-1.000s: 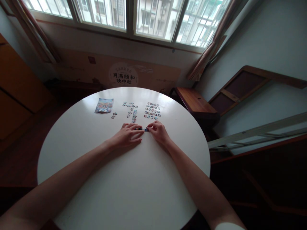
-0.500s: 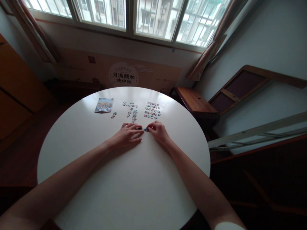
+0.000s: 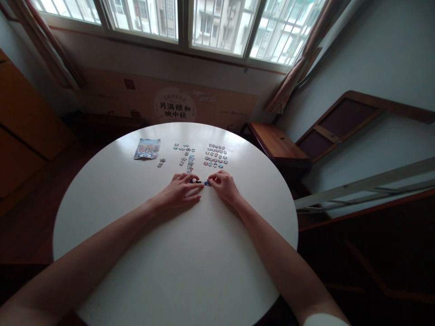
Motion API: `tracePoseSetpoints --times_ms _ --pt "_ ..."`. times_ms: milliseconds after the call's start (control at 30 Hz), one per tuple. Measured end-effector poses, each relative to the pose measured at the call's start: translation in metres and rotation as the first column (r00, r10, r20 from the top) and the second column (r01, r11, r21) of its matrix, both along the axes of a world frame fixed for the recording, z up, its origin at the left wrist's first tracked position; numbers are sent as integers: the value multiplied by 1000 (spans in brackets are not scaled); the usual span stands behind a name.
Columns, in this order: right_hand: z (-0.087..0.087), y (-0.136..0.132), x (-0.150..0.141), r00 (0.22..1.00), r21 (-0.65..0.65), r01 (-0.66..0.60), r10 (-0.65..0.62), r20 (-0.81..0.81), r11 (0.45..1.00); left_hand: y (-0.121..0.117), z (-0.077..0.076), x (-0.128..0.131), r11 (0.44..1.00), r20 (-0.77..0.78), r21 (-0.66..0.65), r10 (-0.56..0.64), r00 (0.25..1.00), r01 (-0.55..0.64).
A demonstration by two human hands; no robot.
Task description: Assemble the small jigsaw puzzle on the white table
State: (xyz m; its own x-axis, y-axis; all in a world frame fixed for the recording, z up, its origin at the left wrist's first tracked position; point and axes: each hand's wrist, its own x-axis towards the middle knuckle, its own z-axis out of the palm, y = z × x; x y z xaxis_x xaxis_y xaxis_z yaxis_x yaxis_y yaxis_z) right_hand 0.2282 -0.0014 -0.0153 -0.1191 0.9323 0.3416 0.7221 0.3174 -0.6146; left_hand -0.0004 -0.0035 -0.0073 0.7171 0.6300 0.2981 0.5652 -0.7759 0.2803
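My left hand [image 3: 181, 189] lies flat on the round white table [image 3: 176, 253], fingers stretched toward a short row of dark joined puzzle pieces [image 3: 201, 182]. My right hand [image 3: 222, 184] has its fingers curled and pinched on the right end of that row. Just beyond the hands lie loose puzzle pieces: an ordered patch of several [image 3: 215, 156], a thin column [image 3: 190, 163] and a scattered few [image 3: 183, 148].
A small picture card [image 3: 147, 148] lies at the table's far left, with a stray piece [image 3: 161, 162] beside it. A wooden bench [image 3: 277, 145] stands past the table's right edge. A cardboard sheet with printed characters [image 3: 175, 108] leans under the window.
Both hands with the joined pieces sit very slightly higher in the picture; the fingers stay in the same grip. Nothing else on the table has moved.
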Motion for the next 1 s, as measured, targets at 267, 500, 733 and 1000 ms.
tracePoseSetpoints --times_ms 267,500,733,1000 --pt "0 0 0 1000 -3 -5 5 7 1000 0 2 0 1000 -16 -3 -4 1000 4" --pt "3 -1 -1 1000 -16 -5 4 -12 1000 -1 2 0 1000 -16 -7 -1 1000 1" --pt "-1 0 0 998 -1 -4 4 -57 1000 -1 4 0 1000 -25 -5 -2 1000 2" --pt "3 2 4 980 107 94 -73 -185 990 0 0 0 999 -26 33 7 1000 -7"
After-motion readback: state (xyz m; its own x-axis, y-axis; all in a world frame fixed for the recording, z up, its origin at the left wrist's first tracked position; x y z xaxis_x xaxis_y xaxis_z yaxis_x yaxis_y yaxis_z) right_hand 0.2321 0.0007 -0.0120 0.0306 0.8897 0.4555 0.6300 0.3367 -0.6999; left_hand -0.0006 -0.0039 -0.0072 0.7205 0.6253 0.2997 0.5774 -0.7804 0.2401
